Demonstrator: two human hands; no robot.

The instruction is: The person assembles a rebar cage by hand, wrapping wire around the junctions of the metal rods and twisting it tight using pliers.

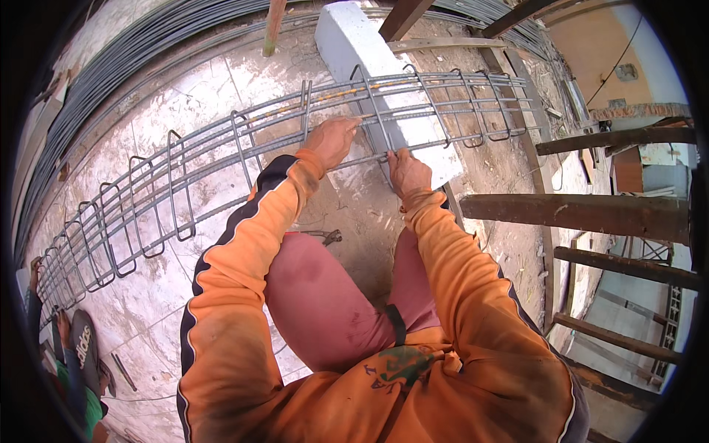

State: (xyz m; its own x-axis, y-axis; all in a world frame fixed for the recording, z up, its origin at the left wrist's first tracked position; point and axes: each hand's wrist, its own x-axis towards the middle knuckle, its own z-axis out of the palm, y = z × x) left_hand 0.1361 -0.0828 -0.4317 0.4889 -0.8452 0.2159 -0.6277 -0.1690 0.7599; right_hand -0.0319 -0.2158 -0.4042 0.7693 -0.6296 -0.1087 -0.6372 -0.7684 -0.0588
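A steel cage [305,111] spans the view from lower left to upper right, crossing a white block [354,48] just beyond the worker's knees. The orange shirt [340,406] carries a green print and partial lettering; at far left, what looks like a co-worker's dark cap [85,347] bears pale lettering. From where I stand, the left hand [329,142] reaches in at the upper bars, fingers extended; I cannot tell whether it grips one. The right hand [410,174] appears to pinch the lower end of a stirrup [377,113] at the cage's near bar, above the block. Good practice, I judge, seats the stirrup's corner snugly on that bar, square to its length, with fingertips clear of pinch points.
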